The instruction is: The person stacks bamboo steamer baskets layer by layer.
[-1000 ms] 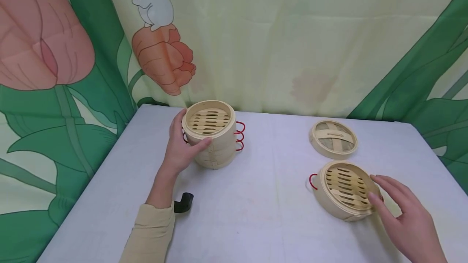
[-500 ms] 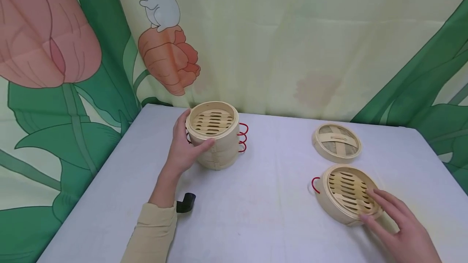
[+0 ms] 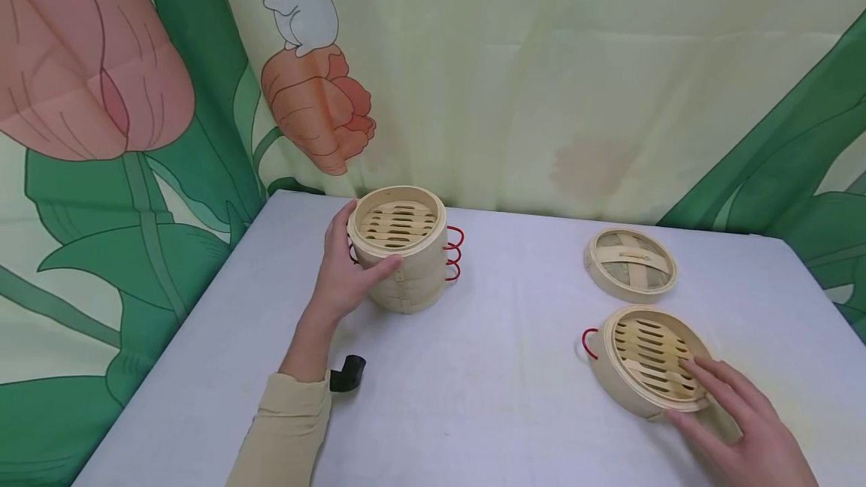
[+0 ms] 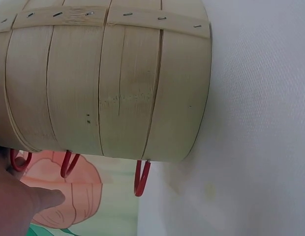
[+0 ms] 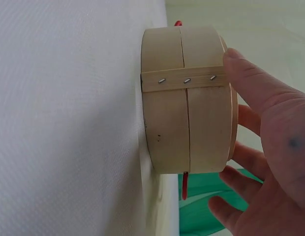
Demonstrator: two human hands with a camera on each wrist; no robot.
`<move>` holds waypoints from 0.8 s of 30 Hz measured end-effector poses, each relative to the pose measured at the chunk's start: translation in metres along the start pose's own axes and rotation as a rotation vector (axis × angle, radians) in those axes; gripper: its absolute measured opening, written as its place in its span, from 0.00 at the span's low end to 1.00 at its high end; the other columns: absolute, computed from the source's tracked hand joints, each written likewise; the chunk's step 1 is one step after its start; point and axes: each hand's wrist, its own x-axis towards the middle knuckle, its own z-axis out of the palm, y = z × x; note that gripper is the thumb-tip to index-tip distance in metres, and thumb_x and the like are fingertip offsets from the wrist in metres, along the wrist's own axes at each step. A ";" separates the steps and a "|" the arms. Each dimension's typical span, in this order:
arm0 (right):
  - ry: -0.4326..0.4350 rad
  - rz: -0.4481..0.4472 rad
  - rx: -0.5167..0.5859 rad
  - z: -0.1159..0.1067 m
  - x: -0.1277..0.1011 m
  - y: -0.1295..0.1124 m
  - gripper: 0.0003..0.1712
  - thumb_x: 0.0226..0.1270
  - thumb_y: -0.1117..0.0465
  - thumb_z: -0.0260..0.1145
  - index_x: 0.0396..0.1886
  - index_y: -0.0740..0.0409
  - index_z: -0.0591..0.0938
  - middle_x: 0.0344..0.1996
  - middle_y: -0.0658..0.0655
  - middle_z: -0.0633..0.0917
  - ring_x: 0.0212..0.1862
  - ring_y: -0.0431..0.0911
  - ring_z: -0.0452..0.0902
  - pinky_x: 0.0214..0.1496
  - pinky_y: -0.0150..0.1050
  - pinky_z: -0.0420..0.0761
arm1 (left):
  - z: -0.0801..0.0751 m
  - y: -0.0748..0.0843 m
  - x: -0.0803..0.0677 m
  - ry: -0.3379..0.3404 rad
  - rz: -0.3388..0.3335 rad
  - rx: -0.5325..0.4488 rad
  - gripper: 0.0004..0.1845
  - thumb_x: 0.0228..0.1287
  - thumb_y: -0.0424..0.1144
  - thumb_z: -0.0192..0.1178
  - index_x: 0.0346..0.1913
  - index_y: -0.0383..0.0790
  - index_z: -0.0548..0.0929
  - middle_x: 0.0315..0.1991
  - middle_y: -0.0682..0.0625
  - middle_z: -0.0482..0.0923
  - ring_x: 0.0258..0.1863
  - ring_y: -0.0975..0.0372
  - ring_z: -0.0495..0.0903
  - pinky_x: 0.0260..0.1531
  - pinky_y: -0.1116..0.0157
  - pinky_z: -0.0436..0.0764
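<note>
Steamer stack [image 3: 401,250]: we see three bamboo tiers piled upright near the far left corner of the tabletop [image 3: 473,382], with no lid, the slatted floor of the top tier exposed, and red wire handles at both sides.
Left hand [image 3: 345,276]: we find it wrapped around the near left side of the steamer stack, thumb across the front wall and fingers behind, clamped on the bamboo; in the left wrist view the wall fills the picture and a finger lies just under the red handles [image 4: 69,164].
Single steamer tier [image 3: 648,361]: we place it near the near right corner of the tabletop, well apart from the stack, tilted so that its open slatted face leans toward the left edge, with a red handle on its left side.
Right hand [image 3: 734,427]: we see its fingers straight and spread, the fingertips [image 3: 697,370] resting on the right rim and slats of the single steamer tier, not curled around it; the right wrist view shows the thumb on the stapled band of the wall.
Lid [image 3: 631,264]: we note it lying flat toward the far right of the tabletop, just behind the single steamer tier, its strap handle on top.
Black object [image 3: 348,373]: we mark it on the tabletop touching the left sleeve [image 3: 284,434].
</note>
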 end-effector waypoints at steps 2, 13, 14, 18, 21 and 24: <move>0.013 -0.020 -0.003 0.001 -0.001 0.002 0.42 0.58 0.55 0.79 0.68 0.68 0.72 0.65 0.71 0.67 0.65 0.72 0.58 0.64 0.74 0.55 | 0.000 0.000 0.000 0.002 -0.001 -0.001 0.58 0.53 0.49 0.76 0.80 0.48 0.48 0.77 0.45 0.46 0.75 0.54 0.51 0.69 0.42 0.59; 0.057 -0.055 -0.006 0.003 -0.006 0.006 0.42 0.51 0.58 0.83 0.64 0.65 0.76 0.63 0.70 0.69 0.68 0.72 0.56 0.69 0.71 0.50 | 0.003 -0.002 0.001 -0.005 0.001 -0.006 0.59 0.53 0.50 0.76 0.80 0.47 0.48 0.77 0.44 0.45 0.75 0.54 0.51 0.69 0.42 0.57; 0.058 -0.059 -0.002 0.003 -0.006 0.005 0.41 0.50 0.58 0.83 0.64 0.64 0.77 0.63 0.70 0.70 0.69 0.72 0.56 0.69 0.71 0.50 | 0.003 -0.002 0.001 -0.005 0.002 -0.007 0.59 0.53 0.49 0.76 0.80 0.47 0.48 0.77 0.44 0.45 0.75 0.54 0.51 0.69 0.42 0.57; 0.057 -0.052 0.013 0.002 -0.004 0.003 0.34 0.51 0.58 0.83 0.57 0.64 0.81 0.59 0.68 0.73 0.71 0.71 0.54 0.69 0.71 0.49 | 0.002 -0.002 0.001 -0.003 -0.005 0.001 0.59 0.53 0.50 0.76 0.80 0.48 0.48 0.77 0.44 0.45 0.75 0.54 0.51 0.69 0.42 0.57; 0.055 -0.039 0.033 0.003 -0.003 0.003 0.27 0.50 0.61 0.83 0.50 0.64 0.85 0.53 0.67 0.77 0.72 0.71 0.53 0.69 0.72 0.48 | 0.001 -0.001 0.000 -0.001 -0.016 0.012 0.59 0.53 0.50 0.76 0.81 0.49 0.48 0.77 0.44 0.45 0.75 0.54 0.51 0.70 0.43 0.57; 0.056 -0.037 0.055 0.003 -0.002 0.003 0.22 0.48 0.65 0.83 0.45 0.64 0.87 0.49 0.66 0.78 0.71 0.71 0.53 0.69 0.73 0.48 | 0.000 0.000 0.000 0.001 -0.020 0.021 0.59 0.53 0.50 0.77 0.81 0.49 0.47 0.77 0.44 0.45 0.75 0.53 0.51 0.70 0.43 0.57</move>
